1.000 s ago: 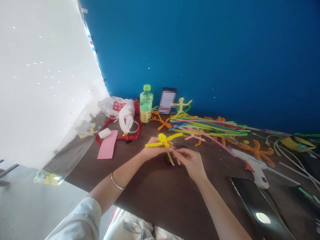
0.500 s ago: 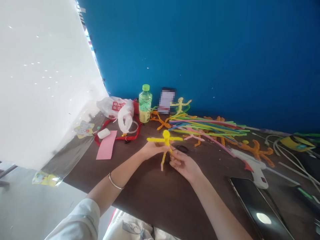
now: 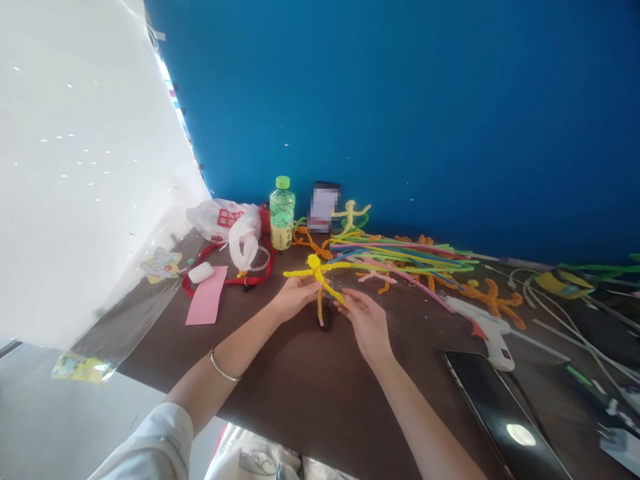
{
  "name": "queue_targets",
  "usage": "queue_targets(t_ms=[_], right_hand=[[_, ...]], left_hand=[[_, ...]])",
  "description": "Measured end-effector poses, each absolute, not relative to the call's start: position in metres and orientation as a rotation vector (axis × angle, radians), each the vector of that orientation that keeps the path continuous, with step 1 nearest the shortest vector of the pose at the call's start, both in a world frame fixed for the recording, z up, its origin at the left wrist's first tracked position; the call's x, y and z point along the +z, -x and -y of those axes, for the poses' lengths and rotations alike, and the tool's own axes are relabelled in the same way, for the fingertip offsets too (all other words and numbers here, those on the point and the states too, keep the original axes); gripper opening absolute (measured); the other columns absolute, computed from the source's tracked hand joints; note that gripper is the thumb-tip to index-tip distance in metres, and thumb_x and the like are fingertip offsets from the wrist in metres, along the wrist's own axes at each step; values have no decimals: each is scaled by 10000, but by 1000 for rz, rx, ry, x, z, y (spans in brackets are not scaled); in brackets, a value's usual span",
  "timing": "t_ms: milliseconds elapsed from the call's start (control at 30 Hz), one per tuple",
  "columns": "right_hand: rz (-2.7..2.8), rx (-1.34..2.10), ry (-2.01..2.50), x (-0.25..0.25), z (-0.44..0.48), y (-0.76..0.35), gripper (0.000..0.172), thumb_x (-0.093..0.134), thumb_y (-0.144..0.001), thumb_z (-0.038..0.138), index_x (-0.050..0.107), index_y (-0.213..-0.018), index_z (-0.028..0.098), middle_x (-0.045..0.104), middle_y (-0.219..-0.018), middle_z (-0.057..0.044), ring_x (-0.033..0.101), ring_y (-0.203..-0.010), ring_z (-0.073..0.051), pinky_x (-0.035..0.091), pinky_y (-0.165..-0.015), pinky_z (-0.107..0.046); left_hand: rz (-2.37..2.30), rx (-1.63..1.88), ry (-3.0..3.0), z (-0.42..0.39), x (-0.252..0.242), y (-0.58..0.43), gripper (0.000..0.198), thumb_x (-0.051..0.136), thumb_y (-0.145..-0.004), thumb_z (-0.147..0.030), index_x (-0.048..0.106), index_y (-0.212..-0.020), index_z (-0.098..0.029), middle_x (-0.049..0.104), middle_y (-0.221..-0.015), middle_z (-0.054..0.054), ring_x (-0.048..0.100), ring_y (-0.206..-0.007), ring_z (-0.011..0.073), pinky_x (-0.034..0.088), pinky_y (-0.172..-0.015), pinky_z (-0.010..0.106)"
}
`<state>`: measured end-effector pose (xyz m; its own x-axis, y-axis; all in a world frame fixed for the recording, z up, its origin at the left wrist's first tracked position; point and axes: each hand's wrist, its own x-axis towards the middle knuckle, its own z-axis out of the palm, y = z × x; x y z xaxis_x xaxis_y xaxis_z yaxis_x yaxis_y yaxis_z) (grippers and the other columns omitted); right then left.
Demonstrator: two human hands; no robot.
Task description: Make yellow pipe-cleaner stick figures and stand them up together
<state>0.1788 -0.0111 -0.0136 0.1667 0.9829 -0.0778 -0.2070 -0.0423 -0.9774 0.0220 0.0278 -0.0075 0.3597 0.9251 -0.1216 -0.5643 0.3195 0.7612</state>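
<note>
A yellow pipe-cleaner figure (image 3: 317, 275) with a round head, two spread arms and two legs is held upright above the brown table (image 3: 310, 387). My left hand (image 3: 293, 296) is closed on its body from the left. My right hand (image 3: 364, 320) pinches the end of one leg at the lower right. A small dark object lies on the table just under the figure, partly hidden.
A pile of coloured pipe cleaners (image 3: 400, 257) and orange figures (image 3: 487, 297) lies behind. A white glue gun (image 3: 487, 330) and a phone (image 3: 505, 413) sit to the right. At the back left stand a green-capped bottle (image 3: 281, 213), a plastic bag (image 3: 227, 223) and pink paper (image 3: 206, 303).
The figure has been raised upright and turned, its legs now spread downward. My right hand shifted from beneath the body to one leg's tip. The view drifted slightly right.
</note>
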Motion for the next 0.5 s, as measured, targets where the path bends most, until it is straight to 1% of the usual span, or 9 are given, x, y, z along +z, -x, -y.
queue_targets(t_ms=[100,233,300,367,400,433,500], right_hand=[[788,1151,1153,-16,7,-187,230,637,-676,347,610,-845,193,636,-871,-59,625,-772,-182,502,-717,-340],[815,1077,1174,-16,4,-194,227,608,-696,368,602,-835,188,616,-817,-47,621,-687,-158,515,-660,-320],[931,1081,1207,-14,5,-192,280,618,-688,381,597,-885,184,615,-821,-47,608,-668,-148,514,-617,-298],[1090,1123,1221,-11,8,-187,399,660,-651,374,576,-995,189,618,-858,-49,602,-664,-149,515,-588,-295],[1167,1147,1222,-10,9,-184,446,676,-636,364,566,-1032,191,621,-867,-50,602,-665,-153,517,-587,-300],[1230,1157,1224,-9,11,-182,454,681,-632,356,569,-1039,189,626,-863,-50,602,-668,-157,518,-595,-307],[1322,1113,1236,-8,12,-179,358,659,-661,350,611,-970,177,637,-820,-50,604,-678,-165,514,-635,-319]], left_hand=[[-626,1121,-668,-31,-9,-21,292,694,-626,-156,646,-914,-159,651,-890,58,581,-790,120,419,-792,291],[-618,1134,-669,-35,-11,-19,291,694,-621,-153,644,-908,-146,652,-927,74,582,-778,121,426,-736,266],[-603,1142,-687,-37,-12,-17,302,698,-616,-154,643,-913,-143,652,-945,82,581,-755,117,425,-707,254],[-588,1148,-701,-38,-13,-17,309,701,-615,-157,641,-917,-142,653,-953,88,581,-750,118,421,-689,246],[-580,1147,-707,-38,-12,-16,307,700,-617,-159,641,-917,-141,654,-955,92,581,-756,120,418,-681,242],[-574,1145,-713,-38,-12,-16,303,699,-619,-160,641,-915,-140,655,-953,95,581,-756,122,414,-669,238],[-567,1134,-727,-38,-10,-16,297,699,-619,-160,642,-909,-133,657,-945,103,577,-741,119,402,-635,229]])
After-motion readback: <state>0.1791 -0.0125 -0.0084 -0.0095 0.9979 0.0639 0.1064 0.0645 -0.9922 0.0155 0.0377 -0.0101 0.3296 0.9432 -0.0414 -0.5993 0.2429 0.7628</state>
